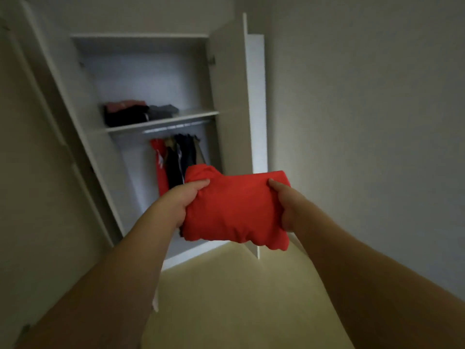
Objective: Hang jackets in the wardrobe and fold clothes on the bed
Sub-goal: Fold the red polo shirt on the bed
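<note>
A folded red garment (234,207) is held out in front of me at mid-frame. My left hand (181,197) grips its left edge, thumb on top. My right hand (284,205) grips its right edge the same way. Beyond it stands the open white wardrobe (141,79). Its shelf (163,120) carries folded clothes (136,113) in red, black and grey. Under the shelf, several jackets (176,159), one red and the others dark, hang from a rail (176,127).
The wardrobe's right door (231,96) stands open beside a white side panel (256,102). The left door (45,117) slants open at the left. A plain wall fills the right side. Pale flooring (226,298) lies below my arms.
</note>
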Demonstrator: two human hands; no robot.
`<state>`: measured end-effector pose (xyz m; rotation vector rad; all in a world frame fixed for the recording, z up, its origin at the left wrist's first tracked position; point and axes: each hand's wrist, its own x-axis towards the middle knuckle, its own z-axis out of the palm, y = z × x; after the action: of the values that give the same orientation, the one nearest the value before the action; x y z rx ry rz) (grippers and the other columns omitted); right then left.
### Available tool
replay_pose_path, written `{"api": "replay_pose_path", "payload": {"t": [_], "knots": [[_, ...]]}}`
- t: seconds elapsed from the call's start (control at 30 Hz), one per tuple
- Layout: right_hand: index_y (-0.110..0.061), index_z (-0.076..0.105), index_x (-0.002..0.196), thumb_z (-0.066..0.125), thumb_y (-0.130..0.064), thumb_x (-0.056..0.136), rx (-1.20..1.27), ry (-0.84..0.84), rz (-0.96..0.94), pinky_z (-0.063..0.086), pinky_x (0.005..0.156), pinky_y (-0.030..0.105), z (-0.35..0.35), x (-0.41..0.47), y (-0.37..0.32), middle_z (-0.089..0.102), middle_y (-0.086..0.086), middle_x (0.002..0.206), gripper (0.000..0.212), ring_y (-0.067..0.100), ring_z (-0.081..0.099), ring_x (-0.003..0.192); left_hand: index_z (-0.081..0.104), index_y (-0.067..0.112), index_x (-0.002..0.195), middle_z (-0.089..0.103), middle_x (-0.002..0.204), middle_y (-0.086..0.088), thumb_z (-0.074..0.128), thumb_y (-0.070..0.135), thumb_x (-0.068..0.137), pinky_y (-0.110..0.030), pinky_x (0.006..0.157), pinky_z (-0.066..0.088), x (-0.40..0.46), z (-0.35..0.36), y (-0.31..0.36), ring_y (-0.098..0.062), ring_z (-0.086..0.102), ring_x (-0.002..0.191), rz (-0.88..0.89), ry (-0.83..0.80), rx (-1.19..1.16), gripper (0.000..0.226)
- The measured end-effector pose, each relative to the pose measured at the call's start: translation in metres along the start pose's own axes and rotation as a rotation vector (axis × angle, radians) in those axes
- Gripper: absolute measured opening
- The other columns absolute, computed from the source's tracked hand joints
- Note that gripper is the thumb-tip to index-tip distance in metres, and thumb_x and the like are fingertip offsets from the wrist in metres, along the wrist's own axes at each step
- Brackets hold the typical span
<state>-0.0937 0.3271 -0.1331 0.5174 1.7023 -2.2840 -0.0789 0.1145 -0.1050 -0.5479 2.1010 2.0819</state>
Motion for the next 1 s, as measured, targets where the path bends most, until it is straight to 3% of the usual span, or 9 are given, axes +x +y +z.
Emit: {"api": "replay_pose_path", "payload": {"t": [0.07, 0.23, 0.3, 0.47, 0.53, 0.6, 0.67, 0.8, 1.0], "knots": [[-0.011, 0.058, 0.124, 0.065, -0.047, 0.086, -0.024, -0.039, -0.013, 0.041, 0.099, 0.042, 0.056, 0.025, -0.017, 0.063, 0.011, 0.121, 0.052, 0.030, 0.057, 0.108, 0.066, 0.012, 0.105, 0.071, 0.098, -0.016, 0.070, 0.038, 0.086, -0.041, 0.088, 0.051, 0.029, -0.043, 0.023, -0.030, 0.066, 0.090, 0.002, 0.054, -0.004, 0.033], [-0.008, 0.052, 0.126, 0.062, -0.042, 0.090, -0.043, -0.099, -0.064, 0.036, 0.087, 0.042, 0.160, 0.087, -0.064, 0.058, 0.014, 0.127, 0.050, 0.030, 0.054, 0.104, 0.063, 0.010, 0.116, 0.070, 0.095, -0.015, 0.069, 0.038, 0.086, -0.039, 0.077, 0.052, 0.108, -0.114, 0.083, -0.030, 0.066, 0.087, 0.058, 0.100, -0.068, 0.041], [-0.006, 0.051, 0.128, 0.060, -0.041, 0.091, -0.056, -0.111, -0.067, 0.035, 0.087, 0.042, 0.189, 0.117, -0.080, 0.057, 0.015, 0.129, 0.051, 0.032, 0.053, 0.114, 0.062, 0.010, 0.119, 0.070, 0.098, -0.015, 0.069, 0.039, 0.086, -0.041, 0.080, 0.052, 0.142, -0.131, 0.100, -0.031, 0.066, 0.091, 0.072, 0.116, -0.081, 0.045], [-0.005, 0.054, 0.127, 0.058, -0.040, 0.093, -0.060, -0.188, -0.113, 0.040, 0.093, 0.041, 0.258, 0.221, -0.121, 0.058, 0.016, 0.130, 0.049, 0.031, 0.054, 0.117, 0.062, 0.008, 0.124, 0.069, 0.109, -0.018, 0.069, 0.038, 0.086, -0.045, 0.089, 0.052, 0.244, -0.161, 0.145, -0.032, 0.066, 0.099, 0.141, 0.190, -0.104, 0.048], [-0.007, 0.058, 0.123, 0.057, -0.040, 0.093, -0.054, -0.227, -0.128, 0.044, 0.086, 0.037, 0.285, 0.266, -0.136, 0.060, 0.015, 0.128, 0.044, 0.029, 0.059, 0.105, 0.064, 0.007, 0.121, 0.069, 0.109, -0.018, 0.070, 0.036, 0.087, -0.044, 0.085, 0.053, 0.286, -0.172, 0.164, -0.032, 0.067, 0.096, 0.175, 0.231, -0.120, 0.045], [-0.010, 0.062, 0.110, 0.057, -0.040, 0.093, -0.026, -0.304, -0.127, 0.045, 0.067, 0.034, 0.315, 0.307, -0.158, 0.065, 0.016, 0.118, 0.035, 0.026, 0.061, 0.081, 0.066, 0.008, 0.112, 0.069, 0.108, -0.019, 0.069, 0.035, 0.087, -0.040, 0.077, 0.054, 0.324, -0.184, 0.185, -0.030, 0.067, 0.087, 0.197, 0.271, -0.148, 0.037], [-0.011, 0.062, 0.107, 0.059, -0.044, 0.092, -0.029, -0.363, -0.110, 0.044, 0.059, 0.036, 0.347, 0.348, -0.182, 0.069, 0.015, 0.102, 0.036, 0.026, 0.061, 0.075, 0.066, 0.009, 0.111, 0.068, 0.112, -0.020, 0.069, 0.035, 0.088, -0.043, 0.080, 0.053, 0.363, -0.200, 0.209, -0.031, 0.067, 0.090, 0.214, 0.317, -0.169, 0.036], [-0.012, 0.062, 0.098, 0.057, -0.048, 0.092, -0.055, -0.447, -0.096, 0.043, 0.056, 0.038, 0.420, 0.419, -0.229, 0.068, 0.014, 0.103, 0.037, 0.027, 0.061, 0.073, 0.051, 0.005, 0.136, 0.059, 0.128, -0.022, 0.069, 0.042, 0.086, -0.053, 0.101, 0.045, 0.440, -0.241, 0.261, -0.037, 0.059, 0.115, 0.275, 0.428, -0.168, 0.064], [-0.010, 0.061, 0.107, 0.053, -0.049, 0.094, -0.065, -0.496, -0.096, 0.046, 0.063, 0.042, 0.530, 0.540, -0.253, 0.067, 0.017, 0.110, 0.041, 0.029, 0.061, 0.076, 0.049, 0.005, 0.138, 0.058, 0.131, -0.022, 0.073, 0.043, 0.082, -0.055, 0.102, 0.044, 0.574, -0.318, 0.309, -0.038, 0.058, 0.115, 0.321, 0.524, -0.130, 0.072]]}}
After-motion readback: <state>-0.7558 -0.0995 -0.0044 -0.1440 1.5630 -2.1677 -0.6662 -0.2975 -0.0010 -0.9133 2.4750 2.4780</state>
